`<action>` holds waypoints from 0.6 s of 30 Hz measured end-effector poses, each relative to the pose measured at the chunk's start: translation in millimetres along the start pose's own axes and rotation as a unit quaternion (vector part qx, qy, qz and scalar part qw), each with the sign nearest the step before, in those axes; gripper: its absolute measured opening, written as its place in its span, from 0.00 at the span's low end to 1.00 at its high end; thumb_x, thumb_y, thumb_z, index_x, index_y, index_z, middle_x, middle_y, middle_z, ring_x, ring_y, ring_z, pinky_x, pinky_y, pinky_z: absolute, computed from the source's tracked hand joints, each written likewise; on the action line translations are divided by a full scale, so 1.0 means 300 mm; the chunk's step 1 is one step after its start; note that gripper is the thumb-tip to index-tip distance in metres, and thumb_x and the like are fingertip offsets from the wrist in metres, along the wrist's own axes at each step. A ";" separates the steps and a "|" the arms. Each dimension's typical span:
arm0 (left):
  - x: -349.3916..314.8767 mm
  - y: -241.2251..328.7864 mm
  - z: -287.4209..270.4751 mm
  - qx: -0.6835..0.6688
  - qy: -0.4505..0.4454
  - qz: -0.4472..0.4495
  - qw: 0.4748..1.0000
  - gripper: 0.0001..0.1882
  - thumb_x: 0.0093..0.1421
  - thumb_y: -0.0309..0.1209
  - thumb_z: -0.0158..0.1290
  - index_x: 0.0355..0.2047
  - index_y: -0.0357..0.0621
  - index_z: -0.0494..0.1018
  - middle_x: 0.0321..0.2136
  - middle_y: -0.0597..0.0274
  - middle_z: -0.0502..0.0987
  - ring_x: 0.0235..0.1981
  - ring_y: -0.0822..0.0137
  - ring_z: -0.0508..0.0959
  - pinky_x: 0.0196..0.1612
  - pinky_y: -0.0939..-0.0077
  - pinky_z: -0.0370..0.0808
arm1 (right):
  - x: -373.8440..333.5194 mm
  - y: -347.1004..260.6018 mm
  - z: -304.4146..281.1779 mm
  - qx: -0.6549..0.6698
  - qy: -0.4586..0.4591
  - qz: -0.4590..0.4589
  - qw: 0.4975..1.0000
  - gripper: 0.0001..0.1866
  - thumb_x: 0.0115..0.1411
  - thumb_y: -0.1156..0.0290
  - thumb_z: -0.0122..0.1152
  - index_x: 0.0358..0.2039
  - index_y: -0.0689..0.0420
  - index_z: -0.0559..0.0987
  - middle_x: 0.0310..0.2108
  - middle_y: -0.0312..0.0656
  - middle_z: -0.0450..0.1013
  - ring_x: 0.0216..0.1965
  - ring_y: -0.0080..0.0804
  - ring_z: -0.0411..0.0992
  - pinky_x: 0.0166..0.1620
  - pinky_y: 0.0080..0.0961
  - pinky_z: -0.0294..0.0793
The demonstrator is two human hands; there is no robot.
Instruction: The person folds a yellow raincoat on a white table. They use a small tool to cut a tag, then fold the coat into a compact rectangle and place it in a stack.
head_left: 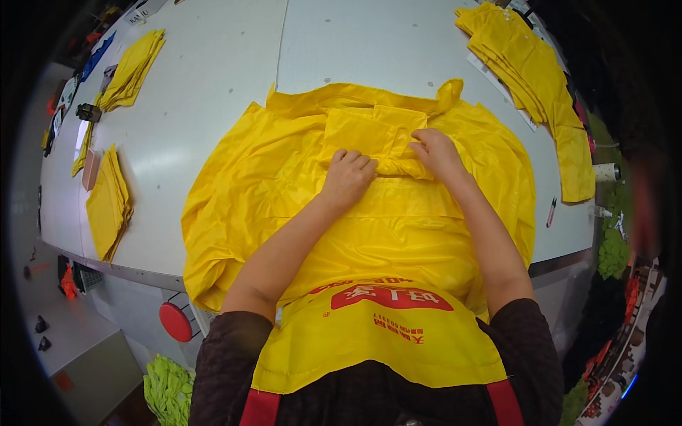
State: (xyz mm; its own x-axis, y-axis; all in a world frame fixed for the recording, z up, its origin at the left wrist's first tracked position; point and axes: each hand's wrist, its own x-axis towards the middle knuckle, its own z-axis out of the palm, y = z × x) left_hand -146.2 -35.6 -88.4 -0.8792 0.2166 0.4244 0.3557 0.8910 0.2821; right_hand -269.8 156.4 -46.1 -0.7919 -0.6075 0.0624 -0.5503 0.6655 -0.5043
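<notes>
A yellow garment (284, 192) of smooth, wrinkled fabric lies spread over the table in front of me, its lower part bunched towards my body. Near its top edge is a squarish yellow flap (366, 131), with a gathered fold just below it. My left hand (347, 176) presses on this fold with curled fingers, closed on the fabric. To its right, my right hand (436, 153) pinches the cloth beside the flap's right side between thumb and fingers. The fingertips of both hands are partly hidden.
Folded yellow pieces (131, 71) and another yellow stack (109, 206) lie at the left. A larger yellow pile (515, 64) hangs along the right edge. Near it are a small pink tool (551, 211) and a white thread cone (606, 172). A red round seat (175, 321) stands below the table.
</notes>
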 end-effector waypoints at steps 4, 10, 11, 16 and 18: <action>0.008 -0.007 0.001 -0.022 0.000 -0.009 1.000 0.11 0.50 0.33 0.55 0.34 0.45 0.74 0.31 0.65 0.75 0.36 0.65 0.72 0.42 0.68 0.64 | -0.050 -0.010 0.035 0.025 -0.089 -0.150 0.984 0.13 0.51 0.66 0.60 0.34 0.59 0.76 0.32 0.45 0.72 0.38 0.44 0.69 0.42 0.34 0.69; 0.051 -0.049 0.004 -0.079 -0.025 -0.065 0.994 0.08 0.52 0.35 0.55 0.29 0.46 0.76 0.25 0.62 0.76 0.32 0.61 0.73 0.38 0.66 0.66 | -0.023 0.019 0.076 -0.006 -0.044 -0.123 0.991 0.13 0.50 0.65 0.61 0.36 0.56 0.75 0.29 0.42 0.70 0.35 0.41 0.67 0.41 0.34 0.65; 0.063 -0.060 0.008 -0.078 -0.033 -0.073 0.994 0.08 0.52 0.36 0.54 0.29 0.46 0.77 0.23 0.61 0.76 0.31 0.60 0.74 0.37 0.66 0.67 | -0.010 0.016 0.071 -0.036 -0.078 -0.127 0.988 0.12 0.50 0.65 0.60 0.35 0.55 0.75 0.29 0.41 0.70 0.37 0.40 0.67 0.42 0.34 0.65; 0.128 -0.090 0.018 -0.025 -0.134 -0.144 0.980 0.14 0.54 0.44 0.51 0.26 0.47 0.77 0.22 0.59 0.76 0.27 0.58 0.75 0.32 0.64 0.69 | -0.005 -0.040 0.056 -0.172 0.010 -0.177 0.969 0.10 0.51 0.65 0.59 0.33 0.53 0.75 0.31 0.38 0.70 0.37 0.36 0.66 0.42 0.34 0.66; 0.173 -0.105 0.014 -0.036 -0.215 -0.212 0.952 0.17 0.55 0.46 0.50 0.26 0.46 0.76 0.23 0.58 0.77 0.27 0.56 0.76 0.30 0.63 0.70 | -0.028 -0.076 0.063 -0.102 0.033 -0.226 0.968 0.12 0.49 0.67 0.61 0.35 0.53 0.76 0.31 0.38 0.70 0.36 0.36 0.67 0.41 0.33 0.67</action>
State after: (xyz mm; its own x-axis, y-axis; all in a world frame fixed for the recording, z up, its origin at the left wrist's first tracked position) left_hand -204.5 -50.8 -79.0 -0.9916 0.0001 -0.1294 -0.0540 0.9083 0.4147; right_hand -245.6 138.2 -51.6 -0.4688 -0.8326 0.2951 -0.8805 0.4136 -0.2316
